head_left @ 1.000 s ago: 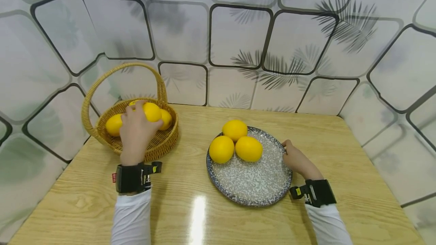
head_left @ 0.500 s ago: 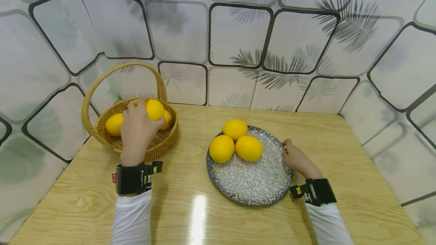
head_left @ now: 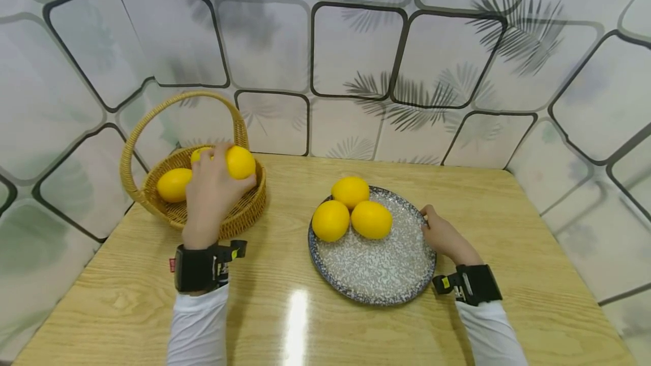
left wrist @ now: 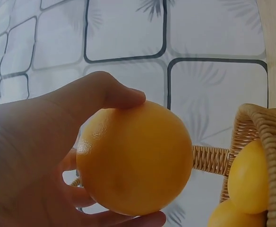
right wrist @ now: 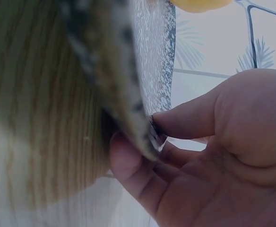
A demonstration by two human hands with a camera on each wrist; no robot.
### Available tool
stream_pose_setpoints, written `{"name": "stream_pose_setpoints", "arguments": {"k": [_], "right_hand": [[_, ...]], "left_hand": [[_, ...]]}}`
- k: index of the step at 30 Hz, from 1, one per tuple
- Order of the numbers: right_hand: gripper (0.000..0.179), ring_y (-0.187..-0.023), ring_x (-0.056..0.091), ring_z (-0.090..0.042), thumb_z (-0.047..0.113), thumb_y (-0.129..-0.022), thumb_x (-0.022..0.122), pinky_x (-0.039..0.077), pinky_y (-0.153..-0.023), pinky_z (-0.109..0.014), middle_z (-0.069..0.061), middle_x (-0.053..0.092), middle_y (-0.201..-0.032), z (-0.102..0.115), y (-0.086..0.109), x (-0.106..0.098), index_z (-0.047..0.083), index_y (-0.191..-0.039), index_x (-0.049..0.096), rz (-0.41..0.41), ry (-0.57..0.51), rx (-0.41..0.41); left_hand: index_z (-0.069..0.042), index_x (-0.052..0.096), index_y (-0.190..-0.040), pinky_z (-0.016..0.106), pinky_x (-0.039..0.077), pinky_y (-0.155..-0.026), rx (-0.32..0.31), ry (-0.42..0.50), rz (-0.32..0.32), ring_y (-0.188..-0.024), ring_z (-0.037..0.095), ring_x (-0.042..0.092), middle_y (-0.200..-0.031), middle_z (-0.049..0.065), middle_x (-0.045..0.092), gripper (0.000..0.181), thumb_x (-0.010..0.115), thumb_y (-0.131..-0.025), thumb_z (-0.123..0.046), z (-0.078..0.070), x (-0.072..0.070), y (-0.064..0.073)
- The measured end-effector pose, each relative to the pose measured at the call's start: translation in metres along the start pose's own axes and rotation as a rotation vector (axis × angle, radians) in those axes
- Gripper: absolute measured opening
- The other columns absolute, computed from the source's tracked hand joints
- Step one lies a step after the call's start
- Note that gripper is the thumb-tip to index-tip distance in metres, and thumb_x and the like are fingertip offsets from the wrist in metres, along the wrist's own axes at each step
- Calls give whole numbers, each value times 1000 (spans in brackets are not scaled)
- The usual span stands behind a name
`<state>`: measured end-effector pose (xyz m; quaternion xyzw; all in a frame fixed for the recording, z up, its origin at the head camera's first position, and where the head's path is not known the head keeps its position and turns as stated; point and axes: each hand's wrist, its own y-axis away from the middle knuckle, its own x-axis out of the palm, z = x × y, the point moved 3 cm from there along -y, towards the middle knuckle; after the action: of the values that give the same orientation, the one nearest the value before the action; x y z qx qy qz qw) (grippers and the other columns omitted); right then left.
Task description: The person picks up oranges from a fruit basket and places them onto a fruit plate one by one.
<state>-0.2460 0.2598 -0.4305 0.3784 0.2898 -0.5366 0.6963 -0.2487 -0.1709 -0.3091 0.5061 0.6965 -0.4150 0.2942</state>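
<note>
My left hand (head_left: 211,188) grips a yellow lemon (head_left: 241,162) above the wicker basket (head_left: 244,213). In the left wrist view the thumb lies over the top of the held lemon (left wrist: 138,158) and fingers curl beneath it. Two other lemons sit in the basket, one at its left (head_left: 174,185) and one partly hidden behind my hand. At the right edge of a speckled grey plate (head_left: 381,270), my right hand (head_left: 445,239) pinches the dark rim. The right wrist view shows its thumb above the plate rim (right wrist: 128,94) and a finger below.
Three lemons (head_left: 373,220) stand grouped at the plate's back left. The basket's tall arched handle (head_left: 133,146) rises over it. Beneath everything is a light wood table (head_left: 285,258), closed in by patterned wall panels (head_left: 356,55) at the back and sides.
My left hand has lifted the lemon slightly and moved it to the right within the basket's area. The right hand and the plate stay where they were.
</note>
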Motion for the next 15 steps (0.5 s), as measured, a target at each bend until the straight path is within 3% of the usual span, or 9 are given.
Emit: {"name": "stream_pose_setpoints", "arguments": {"k": [7, 15], "right_hand": [[34, -69, 51, -23, 4, -100, 33, 38, -55, -30, -25, 59, -94, 0, 0, 1, -10, -131, 33, 13, -7, 11], [35, -65, 48, -21, 3, -99, 32, 37, -54, -29, -25, 58, -92, 1, 0, 0, -13, -131, 32, 6, -19, -7]], "left_hand": [[-12, 39, -145, 66, 52, -72, 23, -9, 24, -107, 48, 49, -134, 30, 47, 76, 66, -79, -39, -7, 3, 1], [-12, 38, -146, 68, 51, -75, 53, 17, 77, -115, 48, 45, -141, 28, 44, 77, 67, -80, -37, -19, 5, 3]]}}
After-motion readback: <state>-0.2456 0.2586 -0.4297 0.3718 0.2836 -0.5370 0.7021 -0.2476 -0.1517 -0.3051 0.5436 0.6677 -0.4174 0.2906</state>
